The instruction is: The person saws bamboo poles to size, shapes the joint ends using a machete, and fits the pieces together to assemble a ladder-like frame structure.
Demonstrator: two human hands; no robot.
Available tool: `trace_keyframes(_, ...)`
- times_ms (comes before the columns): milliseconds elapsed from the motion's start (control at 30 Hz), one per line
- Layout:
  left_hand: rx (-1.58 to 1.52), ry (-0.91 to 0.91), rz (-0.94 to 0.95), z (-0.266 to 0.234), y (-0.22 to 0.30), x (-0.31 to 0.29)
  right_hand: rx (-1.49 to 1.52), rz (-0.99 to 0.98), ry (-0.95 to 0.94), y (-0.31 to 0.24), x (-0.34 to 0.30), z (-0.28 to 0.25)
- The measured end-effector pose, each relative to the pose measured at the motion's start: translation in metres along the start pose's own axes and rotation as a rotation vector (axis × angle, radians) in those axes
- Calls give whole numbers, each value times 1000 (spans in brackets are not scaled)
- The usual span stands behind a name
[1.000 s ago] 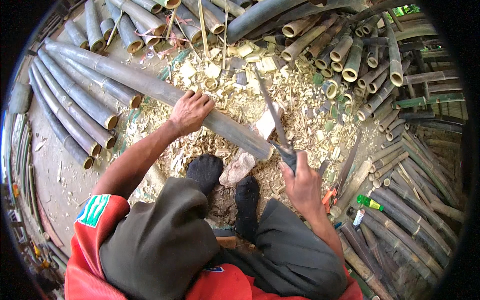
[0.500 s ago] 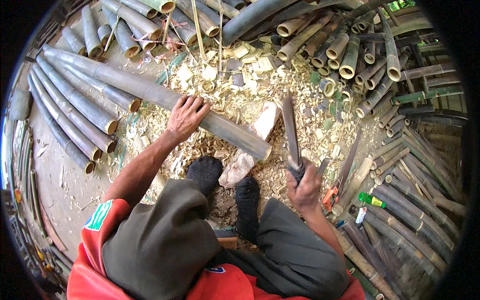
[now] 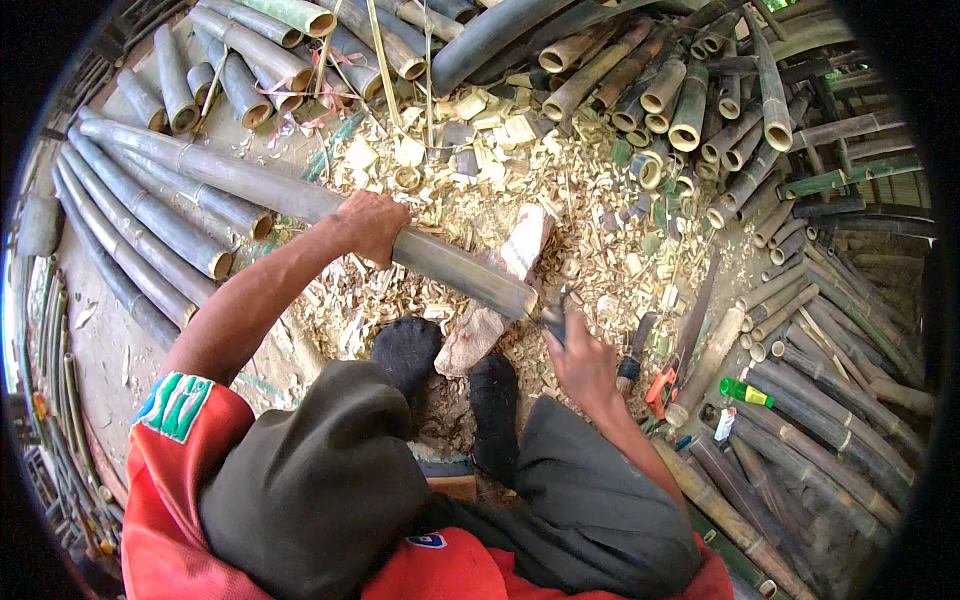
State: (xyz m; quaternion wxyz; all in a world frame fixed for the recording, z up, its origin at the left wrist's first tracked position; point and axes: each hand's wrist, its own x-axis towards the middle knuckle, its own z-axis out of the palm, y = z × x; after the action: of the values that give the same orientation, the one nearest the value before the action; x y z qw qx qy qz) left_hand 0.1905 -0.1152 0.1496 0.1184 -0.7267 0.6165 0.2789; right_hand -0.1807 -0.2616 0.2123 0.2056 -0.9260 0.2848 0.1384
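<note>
While the left fingers (image 3: 393,214) clasp bamboo (image 3: 458,270), right fingers (image 3: 576,342) grip a tool (image 3: 552,323).

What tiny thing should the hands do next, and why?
Perhaps the left hand should hold the bamboo pole steady while the right hand lifts the dark tool a little. The left hand grips the pole back from its end, and the tool is close beside that end, so a stroke might need more room.

Noted grey-brown bamboo pole (image 3: 465,270) with pale cut end (image 3: 527,303). Right of pole, saw green bottle (image 3: 738,390) with yellow label (image 3: 757,399), orange handle (image 3: 659,390). Beyond pole, spotted pale-yellow shavings (image 3: 458,212); nearer than pole, black footwear (image 3: 494,405), red shirt (image 3: 170,500) with striped green-and-white patch (image 3: 180,408).
</note>
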Motion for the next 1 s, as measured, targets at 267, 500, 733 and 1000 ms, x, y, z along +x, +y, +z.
trace_keyframes(267,-6,316,-97,26,13,-23,160,-226,295,-45,-10,-58)
trace_keyframes(500,15,356,-94,41,18,-19,-125,88,-163,-2,-1,-3)
trace_keyframes(733,-6,422,-104,46,10,-24,145,-434,447,-48,-10,-52)
trace_keyframes(1000,54,566,-74,66,7,-21,-32,90,-78,-37,1,-47)
